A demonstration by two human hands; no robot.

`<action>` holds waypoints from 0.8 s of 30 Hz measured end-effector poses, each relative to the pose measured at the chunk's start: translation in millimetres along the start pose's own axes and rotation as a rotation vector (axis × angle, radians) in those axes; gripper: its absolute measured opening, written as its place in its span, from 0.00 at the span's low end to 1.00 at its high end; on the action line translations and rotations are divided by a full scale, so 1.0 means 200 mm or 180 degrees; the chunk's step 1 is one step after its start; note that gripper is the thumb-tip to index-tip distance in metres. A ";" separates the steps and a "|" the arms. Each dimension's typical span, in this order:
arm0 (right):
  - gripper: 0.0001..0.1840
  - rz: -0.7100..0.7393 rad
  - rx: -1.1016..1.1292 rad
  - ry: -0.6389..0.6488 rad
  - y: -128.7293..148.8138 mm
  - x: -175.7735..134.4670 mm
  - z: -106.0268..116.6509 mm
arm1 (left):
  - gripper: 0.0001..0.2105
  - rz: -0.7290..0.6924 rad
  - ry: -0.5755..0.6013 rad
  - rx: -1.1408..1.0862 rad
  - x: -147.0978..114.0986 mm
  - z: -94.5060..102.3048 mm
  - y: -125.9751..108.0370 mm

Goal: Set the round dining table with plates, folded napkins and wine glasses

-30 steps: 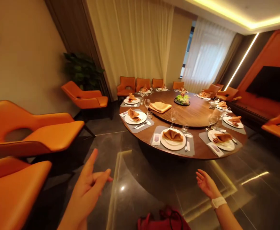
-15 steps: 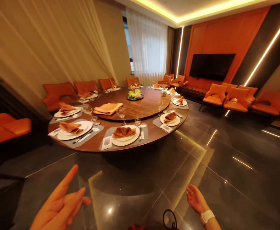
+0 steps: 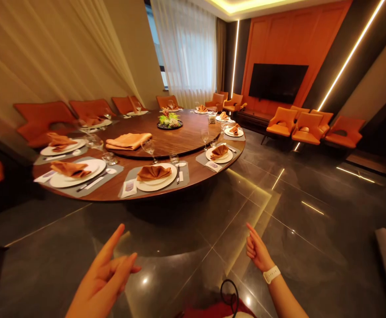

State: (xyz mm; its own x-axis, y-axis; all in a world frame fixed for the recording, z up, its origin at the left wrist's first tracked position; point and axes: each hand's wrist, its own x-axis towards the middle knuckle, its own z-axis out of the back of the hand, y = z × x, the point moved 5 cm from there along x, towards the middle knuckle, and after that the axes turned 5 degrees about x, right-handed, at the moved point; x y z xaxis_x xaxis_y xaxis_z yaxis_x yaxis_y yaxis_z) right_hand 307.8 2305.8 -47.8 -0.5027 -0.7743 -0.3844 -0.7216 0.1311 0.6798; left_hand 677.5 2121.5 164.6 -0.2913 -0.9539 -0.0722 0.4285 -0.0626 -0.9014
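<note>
My left hand [image 3: 105,269] is in the air at the lower left, empty, with its index finger stretched out and the other fingers loosely bent and apart. At the lower right hovers my right hand [image 3: 257,249], a white watch [image 3: 271,274] on its wrist. Its index finger points forward and the others curl in, with no object visible. Neither hand touches anything. Beyond them stands a round wooden table [image 3: 197,180]. The nearest setting has a white plate [image 3: 163,183] bearing a folded orange napkin [image 3: 158,172], on a grey placemat [image 3: 183,177].
On the table's raised round centre [image 3: 179,148] lie a folded orange cloth [image 3: 129,141] and a flower arrangement [image 3: 168,118]. Several orange chairs [image 3: 281,121] stand by the walls. A black looped cord [image 3: 229,291] shows at the bottom, above dark floor tiles [image 3: 193,247].
The view has turned right, so the table sits farther left. My right hand has gone from straight, close-together fingers to a pointing index finger. My left hand keeps nearly the same pose.
</note>
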 end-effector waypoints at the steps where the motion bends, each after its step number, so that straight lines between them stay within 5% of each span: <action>1: 0.41 -0.0173 -0.0166 0.0029 -0.05 -0.01 -0.03 | 0.50 -0.0006 0.0029 -0.0062 -0.02 0.04 0.03; 6: 0.32 -0.0937 -0.0871 -0.0004 -0.47 -0.08 -0.21 | 0.34 -0.0258 -0.0377 -0.0294 -0.24 0.37 0.22; 11: 0.25 -0.1473 -0.1870 0.0543 -1.11 -0.19 -0.66 | 0.29 0.0057 -0.1071 -0.0112 -0.58 0.89 0.68; 18: 0.17 -0.1751 -0.3768 0.2296 -2.26 -0.46 -1.49 | 0.29 0.1224 -0.2090 -0.0207 -1.35 1.56 1.33; 24: 0.16 -0.1880 -0.4863 0.4680 -3.18 -0.91 -2.20 | 0.29 0.1897 -0.2993 -0.0748 -1.79 1.78 1.63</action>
State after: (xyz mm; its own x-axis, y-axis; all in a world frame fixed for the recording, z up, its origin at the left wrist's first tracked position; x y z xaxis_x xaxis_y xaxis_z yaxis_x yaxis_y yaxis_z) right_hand 1068.1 2091.7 -135.2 0.7155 -0.4124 -0.5639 0.5775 -0.1050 0.8096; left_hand 1226.0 2337.8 48.0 0.7046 -0.6616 -0.2566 0.0839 0.4367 -0.8957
